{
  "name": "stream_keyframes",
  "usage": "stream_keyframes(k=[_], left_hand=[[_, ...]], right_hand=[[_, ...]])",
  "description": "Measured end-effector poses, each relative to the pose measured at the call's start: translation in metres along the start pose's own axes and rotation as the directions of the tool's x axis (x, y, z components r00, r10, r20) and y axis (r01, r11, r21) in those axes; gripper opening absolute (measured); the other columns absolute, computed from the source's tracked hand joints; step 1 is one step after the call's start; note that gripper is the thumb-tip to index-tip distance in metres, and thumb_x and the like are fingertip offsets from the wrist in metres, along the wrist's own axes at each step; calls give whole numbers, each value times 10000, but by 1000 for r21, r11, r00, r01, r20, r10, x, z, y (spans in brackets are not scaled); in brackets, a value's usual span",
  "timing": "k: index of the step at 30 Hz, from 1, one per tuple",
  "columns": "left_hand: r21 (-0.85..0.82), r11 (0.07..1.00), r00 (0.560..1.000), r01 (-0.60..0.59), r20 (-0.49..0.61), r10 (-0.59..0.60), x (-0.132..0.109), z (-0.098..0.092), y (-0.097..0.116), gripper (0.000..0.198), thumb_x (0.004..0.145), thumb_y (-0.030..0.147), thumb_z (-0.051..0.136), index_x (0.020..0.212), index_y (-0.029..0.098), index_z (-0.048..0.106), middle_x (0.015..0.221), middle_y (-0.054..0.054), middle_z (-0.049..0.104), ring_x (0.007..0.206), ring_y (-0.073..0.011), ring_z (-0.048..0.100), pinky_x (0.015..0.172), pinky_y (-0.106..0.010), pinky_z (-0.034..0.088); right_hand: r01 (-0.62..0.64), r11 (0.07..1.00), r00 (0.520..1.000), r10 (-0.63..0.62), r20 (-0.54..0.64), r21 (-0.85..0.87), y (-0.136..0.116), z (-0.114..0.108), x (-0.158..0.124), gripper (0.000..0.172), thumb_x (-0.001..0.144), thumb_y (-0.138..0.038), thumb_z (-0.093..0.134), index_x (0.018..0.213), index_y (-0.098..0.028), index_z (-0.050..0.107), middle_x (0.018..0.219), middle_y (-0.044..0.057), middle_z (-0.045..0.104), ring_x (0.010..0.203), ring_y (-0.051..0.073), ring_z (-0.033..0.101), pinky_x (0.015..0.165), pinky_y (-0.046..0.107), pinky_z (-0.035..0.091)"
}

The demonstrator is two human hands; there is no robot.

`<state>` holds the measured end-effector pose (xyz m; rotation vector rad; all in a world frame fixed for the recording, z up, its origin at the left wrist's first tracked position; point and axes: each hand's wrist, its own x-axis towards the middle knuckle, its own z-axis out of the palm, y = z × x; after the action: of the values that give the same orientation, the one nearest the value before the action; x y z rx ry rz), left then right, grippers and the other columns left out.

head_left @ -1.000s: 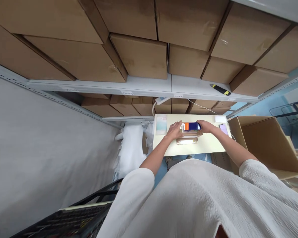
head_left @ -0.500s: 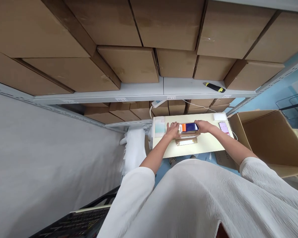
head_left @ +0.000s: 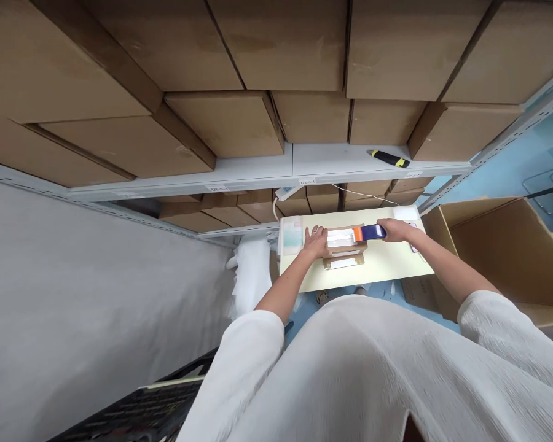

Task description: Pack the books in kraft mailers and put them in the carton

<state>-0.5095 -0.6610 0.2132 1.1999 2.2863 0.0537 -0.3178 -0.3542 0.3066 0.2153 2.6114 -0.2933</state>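
On the pale table (head_left: 391,261) lies a small brown cardboard box (head_left: 360,248) with white strips on it. My left hand (head_left: 317,241) grips the box's left end, fingers over its top edge. Its far side is hidden under my palm. My right hand (head_left: 394,229) is closed round the dark blue end of a blue-and-orange tape dispenser (head_left: 372,232), held across the right end of the box. A shiny whitish band (head_left: 341,237) runs along the top between my left hand and the orange part. A flap with a white label (head_left: 344,263) shows on the near side.
Shelves with large cartons (head_left: 311,116) rise in front, and a yellow-black utility knife (head_left: 389,158) lies on the shelf edge. A big open carton (head_left: 502,252) stands right of the table. White wrapping material (head_left: 253,276) hangs at left. A phone (head_left: 413,236) is partly behind my right wrist.
My right hand and the blue-and-orange tape dispenser have moved right along the box, uncovering more of the whitish band. My left hand stays at the box's left end. The view has shifted slightly.
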Motion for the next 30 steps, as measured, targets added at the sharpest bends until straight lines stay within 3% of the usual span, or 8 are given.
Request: stream_keyframes(k=[7,12,20,24,30], left_hand=[[-5,1000,1000,16,-2,-16,1,1,-2,1122,798,474,873,1747,290,303,1789,-193,371,1729,-447,188,1403,-686,44],[2,999,999,37,5,-37,2,1,0,1103,787,464,883,1724,293,326,1759,-191,402,1709,-444,222,1397,-673,68],[-15,995,994,97,48,-96,4,-1,3,1174,738,525,907,1726,309,310,1775,-172,365,1662,-447,317,1360,-568,229],[-23,994,992,109,60,-107,5,-2,5,1213,715,565,916,1729,299,306,1776,-171,355,1620,-442,386,1291,-500,346],[-37,993,992,111,68,-109,6,-3,6,1237,692,577,921,1727,305,300,1763,-171,364,1579,-456,445,1249,-496,391]], right_hand=[[-76,997,997,76,-25,3,99,28,-32,375,859,-261,806,1200,-215,657,1238,135,761,1108,302,701,755,320,457],[-90,995,996,91,-15,36,128,46,-30,403,879,-273,818,1237,-207,645,1257,141,758,1104,297,697,779,317,467],[-124,992,992,124,31,-5,111,63,-6,436,915,-173,783,1324,-197,636,1313,178,737,1159,324,696,837,334,497],[-150,988,985,153,77,-43,88,63,4,499,926,-138,749,1406,-181,619,1351,213,718,1208,357,691,877,375,533],[-132,984,983,146,114,-119,49,56,24,569,913,-96,734,1460,-170,600,1394,226,715,1284,370,680,949,413,564]])
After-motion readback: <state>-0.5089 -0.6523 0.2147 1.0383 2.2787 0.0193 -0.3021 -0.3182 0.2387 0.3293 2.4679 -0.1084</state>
